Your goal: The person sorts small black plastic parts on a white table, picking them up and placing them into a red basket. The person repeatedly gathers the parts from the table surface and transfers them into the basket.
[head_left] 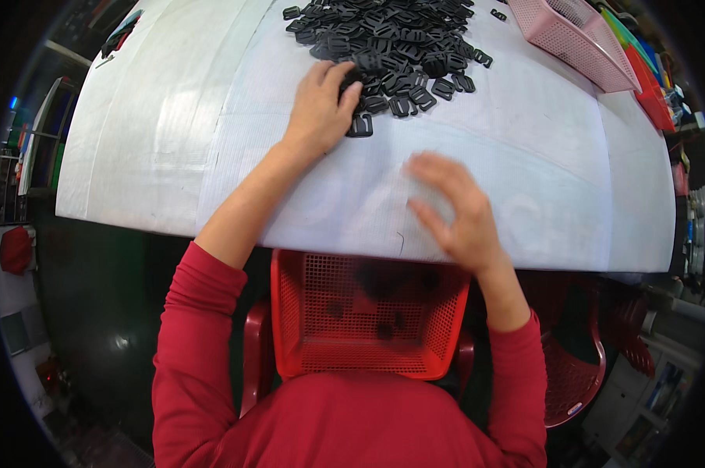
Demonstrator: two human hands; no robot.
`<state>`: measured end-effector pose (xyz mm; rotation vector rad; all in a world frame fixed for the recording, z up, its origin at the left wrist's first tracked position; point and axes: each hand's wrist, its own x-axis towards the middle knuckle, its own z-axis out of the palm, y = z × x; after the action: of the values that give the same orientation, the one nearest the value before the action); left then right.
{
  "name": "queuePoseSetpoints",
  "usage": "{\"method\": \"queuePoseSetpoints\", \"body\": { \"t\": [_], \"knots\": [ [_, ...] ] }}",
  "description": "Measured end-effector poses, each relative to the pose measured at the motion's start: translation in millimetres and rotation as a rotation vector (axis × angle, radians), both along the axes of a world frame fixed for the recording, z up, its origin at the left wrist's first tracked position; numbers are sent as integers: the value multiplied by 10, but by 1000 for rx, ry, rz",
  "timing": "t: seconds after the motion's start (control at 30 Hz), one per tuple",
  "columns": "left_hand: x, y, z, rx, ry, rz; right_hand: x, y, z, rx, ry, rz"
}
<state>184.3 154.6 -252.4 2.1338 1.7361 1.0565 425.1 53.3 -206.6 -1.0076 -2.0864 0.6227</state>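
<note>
One heap of black buckles (399,47) on far side of white bench (142,117), too many to count; one loose buckle (498,15) near one pink basket (559,39). Left hand (321,109) at heap's near-left edge, fingers bent; can't tell if grasping. Right hand (458,207) blurred, over near bench edge, fingers parted, released. One red basket (285,312) below, few dark blurs (384,331) inside, count unclear.

Buckles (391,39) on table (150,117), basket (582,51) right, crate (368,365) (nearest) before table
</note>
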Motion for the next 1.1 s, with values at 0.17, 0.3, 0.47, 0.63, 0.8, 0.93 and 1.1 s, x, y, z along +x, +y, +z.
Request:
{"method": "queuePoseSetpoints", "body": {
  "t": [0.17, 0.3, 0.47, 0.63, 0.8, 0.93, 1.1],
  "knots": [
    [433, -335, 146, -40, -207, -327, 38, 406, -184, -16, -61, -143],
    [515, -669, 285, -170, -464, -332, -23, 316, -213, 20, -56, -165],
    [257, -873, 360, 12, -365, -204, 223, 241, -262, 97, -165, -270],
    [151, -1071, 310, 75, -10, -161, 157, 185, -173, 232, -276, -282],
    [236, -1177, 233, 64, 250, -152, -157, 118, -157, 350, -394, -198],
    [220, -1189, 217, 97, 289, -150, -222, 83, -202, 450, -418, -239],
    [196, -1334, 497, -380, -271, -180, -123, -44, -4, 43, -129, -183]
  ]
}}
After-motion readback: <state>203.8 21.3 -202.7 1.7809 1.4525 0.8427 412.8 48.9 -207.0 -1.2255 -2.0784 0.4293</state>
